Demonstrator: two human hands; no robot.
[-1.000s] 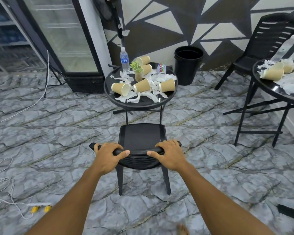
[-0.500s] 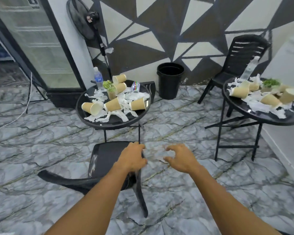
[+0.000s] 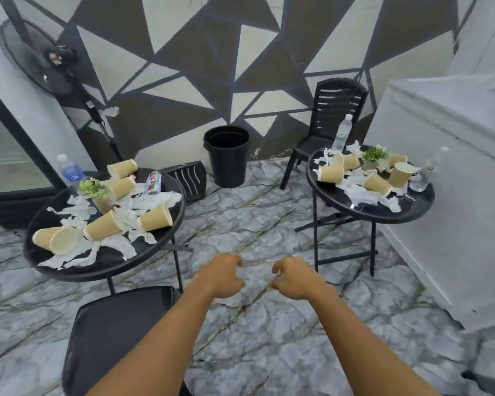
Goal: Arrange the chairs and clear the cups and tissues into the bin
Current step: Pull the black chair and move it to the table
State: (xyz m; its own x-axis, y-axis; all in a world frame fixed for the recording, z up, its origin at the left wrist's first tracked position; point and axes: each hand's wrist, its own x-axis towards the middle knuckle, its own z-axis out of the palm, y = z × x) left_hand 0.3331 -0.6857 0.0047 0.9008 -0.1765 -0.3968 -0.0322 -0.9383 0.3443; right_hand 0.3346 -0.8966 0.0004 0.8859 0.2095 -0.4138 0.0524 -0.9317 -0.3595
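Found left hand (image 3: pixel 220 277) and right hand (image 3: pixel 293 278) side by side at lower centre of the frame, held above the marble floor (image 3: pixel 255 338). Recorded fingers of both curled inward toward the palms, gripping nothing and touching nothing.

Located near chair (image 3: pixel 117 332) at lower left, black, seat just beside the left table (image 3: pixel 103 271), apart from both hands. Counted five paper cups (image 3: pixel 155 218) lying on their sides on that table at middle left, among torn white tissues (image 3: pixel 113 247). Noted on the same top a water bottle (image 3: pixel 70 172), a small potted plant (image 3: pixel 96 190) and a striped can (image 3: pixel 153 182). Observed slatted back of a third chair (image 3: pixel 187 181) behind that table, rest of it hidden.

Located black bin (image 3: pixel 227 155) at upper centre, upright against the patterned wall, open-topped, between the two tables and well apart from the hands.

Located right table (image 3: pixel 383 217) at middle right, loaded likewise with tipped cups (image 3: pixel 330 174), more tissues (image 3: pixel 357 194), a second plant (image 3: pixel 373 154) and two clear bottles (image 3: pixel 342 132). Found far chair (image 3: pixel 335 121) upright behind it, near the wall.

Noted a standing fan (image 3: pixel 40 61) at upper left and a white chest unit (image 3: pixel 455 195) along the right edge, just beside the right table.
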